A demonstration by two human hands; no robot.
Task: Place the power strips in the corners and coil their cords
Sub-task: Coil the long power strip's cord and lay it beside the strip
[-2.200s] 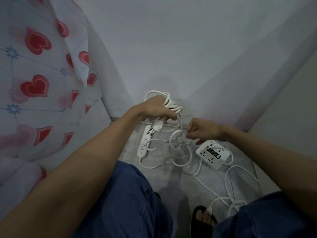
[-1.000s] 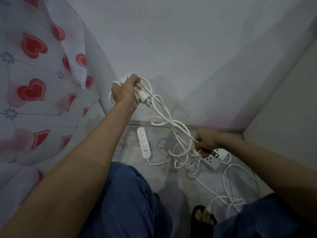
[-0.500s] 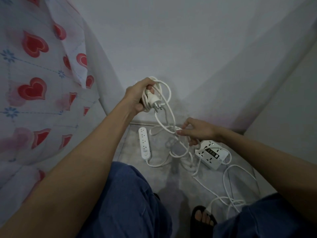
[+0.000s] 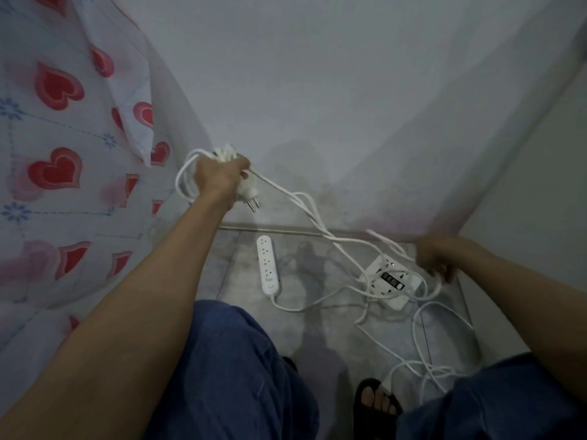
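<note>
Head view: a grey tiled floor (image 4: 317,312) meets a pale wall (image 4: 317,74), with a heart-print curtain (image 4: 63,154) on the left. The left hand (image 4: 219,179), raised, has its fingers curled around gathered loops of white cord (image 4: 295,198) and the plug (image 4: 247,193). The right hand (image 4: 435,258), blurred, grips the cord low beside the square power strip (image 4: 392,282). The slim power strip (image 4: 268,265) lies flat on the floor near the wall.

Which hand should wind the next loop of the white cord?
Probably the right hand. It already pinches the loose cord low beside the square power strip. The left hand is full, gripping the coil and plug.
</note>
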